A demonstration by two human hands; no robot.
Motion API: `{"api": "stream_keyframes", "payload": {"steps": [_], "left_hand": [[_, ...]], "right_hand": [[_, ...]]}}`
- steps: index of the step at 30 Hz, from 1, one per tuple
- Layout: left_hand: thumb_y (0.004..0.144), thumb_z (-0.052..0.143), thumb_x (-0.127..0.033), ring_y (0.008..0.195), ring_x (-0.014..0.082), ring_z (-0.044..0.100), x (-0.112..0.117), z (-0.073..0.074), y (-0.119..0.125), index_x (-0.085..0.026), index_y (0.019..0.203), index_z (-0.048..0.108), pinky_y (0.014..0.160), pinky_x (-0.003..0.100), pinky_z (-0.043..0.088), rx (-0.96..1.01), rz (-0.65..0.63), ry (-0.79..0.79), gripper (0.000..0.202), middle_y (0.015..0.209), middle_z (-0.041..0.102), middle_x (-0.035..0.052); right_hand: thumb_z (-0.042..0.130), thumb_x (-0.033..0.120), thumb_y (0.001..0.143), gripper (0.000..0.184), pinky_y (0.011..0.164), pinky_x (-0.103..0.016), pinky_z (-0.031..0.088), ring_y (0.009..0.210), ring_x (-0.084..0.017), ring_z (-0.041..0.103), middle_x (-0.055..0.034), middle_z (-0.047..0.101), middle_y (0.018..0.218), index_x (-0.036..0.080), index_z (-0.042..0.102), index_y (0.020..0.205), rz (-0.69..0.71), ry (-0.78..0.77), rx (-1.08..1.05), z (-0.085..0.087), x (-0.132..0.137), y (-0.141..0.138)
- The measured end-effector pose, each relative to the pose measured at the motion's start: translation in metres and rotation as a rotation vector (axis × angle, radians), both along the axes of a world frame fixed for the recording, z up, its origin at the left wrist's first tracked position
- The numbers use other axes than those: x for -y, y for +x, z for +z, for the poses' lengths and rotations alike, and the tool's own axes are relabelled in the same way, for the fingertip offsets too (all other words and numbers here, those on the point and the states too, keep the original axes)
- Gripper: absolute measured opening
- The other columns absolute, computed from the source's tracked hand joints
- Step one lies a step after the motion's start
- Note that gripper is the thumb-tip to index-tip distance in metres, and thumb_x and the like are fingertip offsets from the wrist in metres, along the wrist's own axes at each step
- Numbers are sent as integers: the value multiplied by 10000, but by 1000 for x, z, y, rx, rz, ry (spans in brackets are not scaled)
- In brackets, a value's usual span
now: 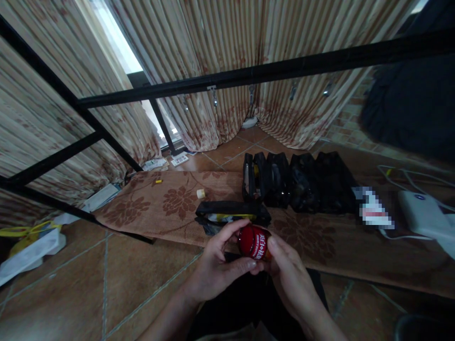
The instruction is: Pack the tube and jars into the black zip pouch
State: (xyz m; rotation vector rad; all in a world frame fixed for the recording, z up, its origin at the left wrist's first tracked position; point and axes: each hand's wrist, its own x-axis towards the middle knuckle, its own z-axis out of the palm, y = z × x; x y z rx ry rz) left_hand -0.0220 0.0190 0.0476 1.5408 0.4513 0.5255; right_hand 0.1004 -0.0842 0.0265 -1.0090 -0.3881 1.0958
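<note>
A small red jar with white lettering is held between both hands, just above my lap. My left hand wraps its fingers and thumb around the jar's left side. On the other side, my right hand grips it with the thumb on the lettered face. Right behind the jar, a black zip pouch lies open on the cloth-covered bench, with something yellow and white inside. A small cream-coloured cap-like piece and a tiny yellow piece rest on the cloth to the left.
Several black pouches stand in a row at the bench's back right. Further right lie a white box-like device and white cables. A black metal rail with hanging clips crosses ahead, before striped curtains. White packaging sits on the tiled floor.
</note>
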Motion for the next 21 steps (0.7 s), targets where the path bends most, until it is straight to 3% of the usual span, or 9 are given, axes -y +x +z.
{"api": "stream_keyframes", "payload": {"steps": [6,10,16,21], "left_hand": [[724,793,-224,1216,271,508,12,13,6,-288,1337,555,1051,373,380,-69,65,227,660,1315,563,65],[694,803,-197,1187,286,503,17,18,12,-283,1319,575,1029,393,380,-92,69,328,670,1272,585,70],[659,810,-160,1144,288,502,20,19,14,-284,1297,602,986,389,394,-92,85,323,682,1238,612,65],[638,802,-113,1146,300,498,21,20,14,-271,1279,625,1018,414,366,-56,92,259,684,1227,618,76]], "right_hand": [[623,626,802,460,419,-196,395,457,-86,466,4,594,597,169,678,791,36,-58,-398,2,-1,-8],[633,654,761,468,387,-186,322,449,-94,468,12,599,579,191,683,802,38,-109,-480,1,-2,-9],[678,582,760,391,364,-170,260,447,-82,436,16,628,614,194,681,809,-13,-103,-556,-2,-3,-8],[654,607,765,416,371,-188,259,425,-79,368,29,563,563,192,662,787,-29,-114,-530,-3,-3,-9]]}}
